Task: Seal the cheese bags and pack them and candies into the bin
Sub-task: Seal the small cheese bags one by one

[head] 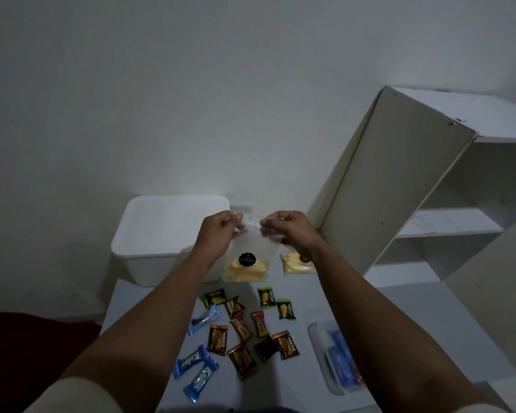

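Observation:
A clear cheese bag [246, 260] with a round black sticker and yellow cheese sticks at its bottom hangs upright above the table. My left hand [218, 231] pinches its top left corner. My right hand [286, 229] pinches its top right corner. A second cheese bag [297, 263] lies flat on the table below my right wrist. Several wrapped candies [242, 332] in green, brown, red, black and blue wrappers are scattered on the table nearer to me. The white bin [149, 254] stands at the table's far left with a white lid on it.
A small clear tray [337, 362] holding blue packets sits at the table's right. White shelving [429, 204] stands at the back right, close to the table. A dark red surface [27, 347] lies to the left of the white table [340, 296].

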